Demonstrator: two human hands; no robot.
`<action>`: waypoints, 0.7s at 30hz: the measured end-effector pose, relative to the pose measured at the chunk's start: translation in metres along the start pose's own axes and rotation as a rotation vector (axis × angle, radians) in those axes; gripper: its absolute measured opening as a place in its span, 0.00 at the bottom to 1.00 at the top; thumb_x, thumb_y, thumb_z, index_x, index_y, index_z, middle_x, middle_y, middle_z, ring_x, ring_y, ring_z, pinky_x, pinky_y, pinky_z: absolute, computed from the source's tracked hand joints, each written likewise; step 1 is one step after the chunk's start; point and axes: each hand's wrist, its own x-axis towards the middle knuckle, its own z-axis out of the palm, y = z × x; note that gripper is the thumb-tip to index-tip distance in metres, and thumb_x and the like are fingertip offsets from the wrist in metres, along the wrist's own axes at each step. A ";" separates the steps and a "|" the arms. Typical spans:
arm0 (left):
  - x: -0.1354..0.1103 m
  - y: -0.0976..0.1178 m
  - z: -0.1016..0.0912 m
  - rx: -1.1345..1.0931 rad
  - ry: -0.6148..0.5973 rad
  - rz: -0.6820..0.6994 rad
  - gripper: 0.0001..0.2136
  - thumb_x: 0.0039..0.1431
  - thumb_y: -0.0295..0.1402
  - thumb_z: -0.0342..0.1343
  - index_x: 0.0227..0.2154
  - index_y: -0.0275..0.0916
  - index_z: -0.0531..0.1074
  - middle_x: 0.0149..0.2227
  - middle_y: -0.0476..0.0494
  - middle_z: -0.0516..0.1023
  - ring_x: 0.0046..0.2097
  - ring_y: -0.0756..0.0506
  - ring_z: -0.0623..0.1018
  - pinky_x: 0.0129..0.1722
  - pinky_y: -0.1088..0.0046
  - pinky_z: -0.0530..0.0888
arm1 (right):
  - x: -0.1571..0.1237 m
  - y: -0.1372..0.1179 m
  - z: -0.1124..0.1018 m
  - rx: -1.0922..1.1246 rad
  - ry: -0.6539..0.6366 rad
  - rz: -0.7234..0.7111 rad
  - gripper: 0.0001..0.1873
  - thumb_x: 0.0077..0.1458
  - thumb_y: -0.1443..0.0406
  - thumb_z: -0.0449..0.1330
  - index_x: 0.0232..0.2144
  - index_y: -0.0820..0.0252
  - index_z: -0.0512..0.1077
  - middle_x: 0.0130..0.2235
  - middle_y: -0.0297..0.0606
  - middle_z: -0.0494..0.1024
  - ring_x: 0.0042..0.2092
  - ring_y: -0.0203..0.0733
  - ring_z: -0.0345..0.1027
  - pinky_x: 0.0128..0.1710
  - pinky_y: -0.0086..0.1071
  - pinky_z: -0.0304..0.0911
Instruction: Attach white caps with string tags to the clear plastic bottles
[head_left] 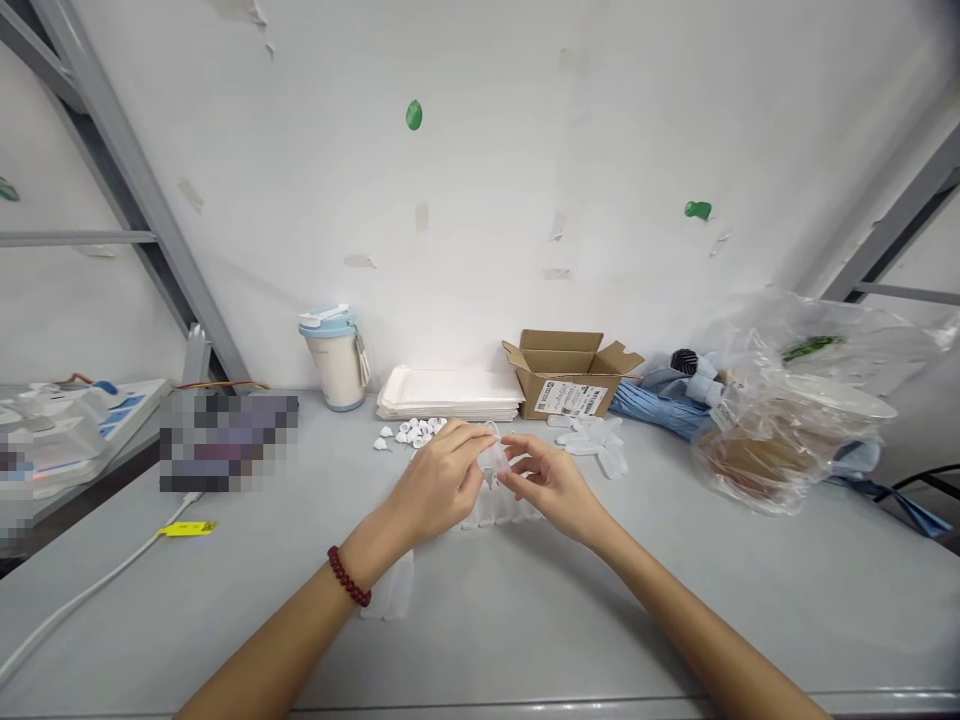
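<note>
My left hand (439, 482), with a dark red beaded bracelet (349, 577) at its wrist, pinches a small translucent plastic bottle (495, 458) near its top. From the other side, the fingertips of my right hand (553, 490) grip the same bottle. My fingers partly cover it, so its top end is hard to make out. Just beneath the hands lies a row of similar translucent bottles (499, 512). Two more bottles (390, 590) rest beside my left wrist, partly hidden by it. Behind my left hand is a loose cluster of small white pointed caps (418, 432).
More translucent bottles (600, 440) lie right of my hands. Along the wall stand a lidded cup (336, 365), stacked white envelopes (450, 392) and an open cardboard box (570, 375). Blue cloth (660, 405) and a plastic-wrapped roll (787, 430) sit at right; a white cable (97, 580) crosses the left.
</note>
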 end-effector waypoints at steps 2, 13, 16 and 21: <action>0.000 0.000 0.000 -0.005 0.005 -0.001 0.21 0.52 0.17 0.43 0.47 0.38 0.68 0.45 0.41 0.73 0.45 0.44 0.70 0.42 0.61 0.73 | 0.000 0.001 0.000 0.013 0.001 -0.001 0.20 0.50 0.61 0.58 0.47 0.57 0.65 0.39 0.38 0.69 0.31 0.36 0.69 0.27 0.31 0.67; 0.000 0.001 0.000 -0.025 0.017 0.012 0.19 0.54 0.19 0.44 0.47 0.38 0.68 0.45 0.40 0.74 0.46 0.43 0.71 0.44 0.59 0.73 | 0.001 0.001 0.000 0.108 0.002 -0.029 0.23 0.52 0.61 0.57 0.51 0.54 0.63 0.38 0.36 0.67 0.30 0.33 0.67 0.30 0.33 0.68; -0.001 0.001 0.000 -0.024 0.015 0.028 0.19 0.54 0.20 0.44 0.47 0.38 0.68 0.46 0.39 0.73 0.48 0.43 0.71 0.45 0.59 0.72 | 0.001 0.001 0.001 0.128 0.000 -0.031 0.25 0.52 0.61 0.57 0.53 0.52 0.60 0.38 0.36 0.66 0.31 0.34 0.68 0.30 0.33 0.69; 0.000 0.002 -0.001 -0.020 0.011 0.038 0.18 0.54 0.19 0.45 0.46 0.37 0.68 0.46 0.40 0.73 0.48 0.43 0.70 0.47 0.59 0.71 | 0.001 0.002 0.000 0.120 -0.031 -0.034 0.25 0.53 0.61 0.56 0.53 0.51 0.59 0.39 0.36 0.66 0.32 0.34 0.67 0.31 0.34 0.69</action>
